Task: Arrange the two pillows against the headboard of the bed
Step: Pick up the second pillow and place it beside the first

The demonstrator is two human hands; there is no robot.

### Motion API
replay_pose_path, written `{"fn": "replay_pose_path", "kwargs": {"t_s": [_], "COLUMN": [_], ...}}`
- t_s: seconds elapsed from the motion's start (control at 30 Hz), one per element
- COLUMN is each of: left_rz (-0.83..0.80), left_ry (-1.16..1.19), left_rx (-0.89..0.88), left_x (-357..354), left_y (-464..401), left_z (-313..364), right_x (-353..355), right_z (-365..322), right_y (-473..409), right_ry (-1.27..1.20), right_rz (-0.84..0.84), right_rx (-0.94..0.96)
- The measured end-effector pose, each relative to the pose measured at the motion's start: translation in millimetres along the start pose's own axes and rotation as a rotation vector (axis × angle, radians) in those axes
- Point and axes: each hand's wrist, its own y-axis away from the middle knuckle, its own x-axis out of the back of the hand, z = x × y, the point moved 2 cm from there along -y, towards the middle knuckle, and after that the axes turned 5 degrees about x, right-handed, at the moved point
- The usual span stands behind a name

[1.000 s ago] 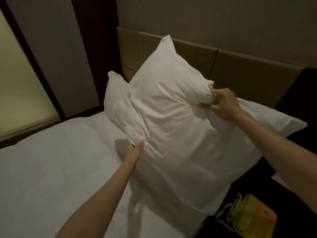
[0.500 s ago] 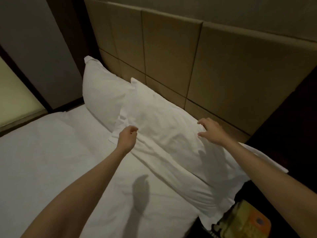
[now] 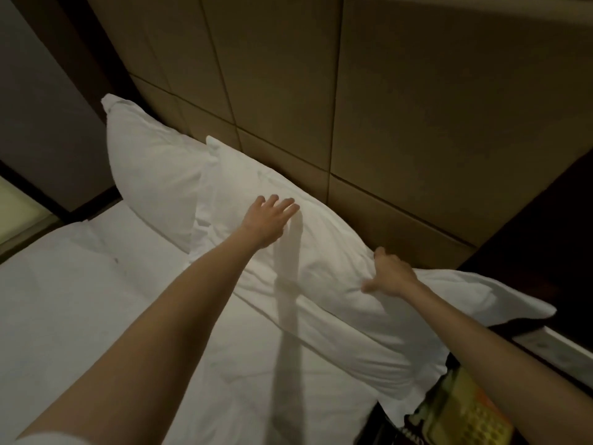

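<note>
Two white pillows lie along the tan panelled headboard (image 3: 401, 123). The far pillow (image 3: 150, 168) leans upright at the left end. The near pillow (image 3: 321, 252) lies flatter in front of the headboard and overlaps the far one's edge. My left hand (image 3: 268, 221) rests flat on the near pillow's upper part, fingers spread. My right hand (image 3: 390, 274) pinches a fold of the same pillow near its right end, close to the headboard. The pillow's right corner hangs past the bed's edge.
The bed's white sheet (image 3: 96, 316) fills the lower left. A dark bedside surface (image 3: 545, 239) sits to the right, with a yellowish telephone (image 3: 465, 412) at the bottom right. A dark wall and lit panel (image 3: 16, 207) are at the left.
The near pillow went from held up in the air to lying down against the headboard. My left hand moved up onto it and spread flat; my right hand slid right and gripped a fold.
</note>
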Motion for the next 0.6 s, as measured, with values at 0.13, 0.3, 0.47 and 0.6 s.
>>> {"fn": "replay_pose_path", "kwargs": {"t_s": [0.13,0.3,0.47,0.6], "left_rz": [-0.091,-0.135,-0.022,0.171], "left_ry": [-0.086,-0.075,-0.153,0.049], "left_rx": [-0.023,-0.007,-0.093,0.059], "left_x": [-4.9,-3.6,25.3,44.7], "left_y": [-18.1,-17.8,-28.7,-41.4], "left_z": [1.2,-3.4,-24.9,-38.4], "right_x": [5.8,29.3,52.9,79.2], "right_z": [2.1,-13.4,-27.3,-25.1], "right_y": [4.7,13.3,19.1,18.7], "right_ry": [-0.126,-0.187,-0.252,-0.251], "right_rz": [-0.181,-0.126,0.053,0.218], "right_rx": [0.111,0.188,0.165,0.158]}}
